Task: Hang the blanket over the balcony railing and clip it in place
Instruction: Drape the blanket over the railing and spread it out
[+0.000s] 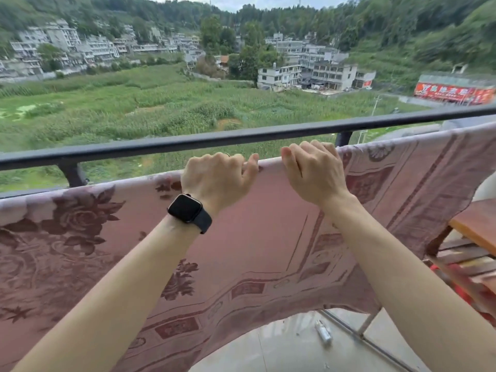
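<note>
I saw the left hand [217, 178] and the right hand [312, 170], fingers curled, side by side, both gripping the top hem of the soft pink blanket [255, 237], patterned with maroon roses and boxed borders. It hung just below the round, dark metal railing [188, 142].

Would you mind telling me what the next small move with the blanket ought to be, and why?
Probably lift both hands so the gripped edge of the blanket goes up and over the top rail. The left hand and right hand grip that edge just below the rail, which is bare, and no clip shows.
</note>
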`<state>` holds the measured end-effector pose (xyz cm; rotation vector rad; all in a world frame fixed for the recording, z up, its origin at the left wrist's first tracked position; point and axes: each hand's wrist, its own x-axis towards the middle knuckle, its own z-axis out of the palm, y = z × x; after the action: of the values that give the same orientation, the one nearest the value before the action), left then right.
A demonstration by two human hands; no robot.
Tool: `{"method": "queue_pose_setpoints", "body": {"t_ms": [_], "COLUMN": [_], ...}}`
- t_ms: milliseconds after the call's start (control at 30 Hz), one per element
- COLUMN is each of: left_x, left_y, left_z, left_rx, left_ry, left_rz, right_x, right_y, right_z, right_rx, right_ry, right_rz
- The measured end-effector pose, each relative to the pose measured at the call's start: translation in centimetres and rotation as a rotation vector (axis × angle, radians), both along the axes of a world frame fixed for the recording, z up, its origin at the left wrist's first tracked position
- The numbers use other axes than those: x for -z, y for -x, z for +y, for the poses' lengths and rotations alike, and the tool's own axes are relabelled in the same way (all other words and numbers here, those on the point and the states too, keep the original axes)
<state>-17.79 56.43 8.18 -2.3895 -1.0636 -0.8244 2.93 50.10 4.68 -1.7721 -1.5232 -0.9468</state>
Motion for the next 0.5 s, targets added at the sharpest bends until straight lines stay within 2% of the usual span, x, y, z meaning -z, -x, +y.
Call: {"method": "queue_pose_setpoints", "body": {"t_ms": [67,167,333,500], "left_x": [0.8,1.0,1.1,0.1], "left_y": [0.0,0.0,0.1,-2.5], "left_z": [0.4,0.5,0.0,-2.5], "left_rx": [-0.026,-0.035,-0.130,-0.231], "left_ry": [-0.078,-0.111,-0.055,0.057], "left_rz": [-0.028,-0.021,-0.010,-0.119], "right_x": [-0.1,0.6,1.8,1.3], "right_y": [-6.3,-13.1,-13.8,-14.1], "right_z": [-1.7,-3.6,-2.1,-3.7], "right_rx": [0.075,0.159,0.223,0.109], "right_ry": [-0.044,-0.158,-0.328,-0.137], "right_rz": [0.065,0.046,0.113,0.120]}}
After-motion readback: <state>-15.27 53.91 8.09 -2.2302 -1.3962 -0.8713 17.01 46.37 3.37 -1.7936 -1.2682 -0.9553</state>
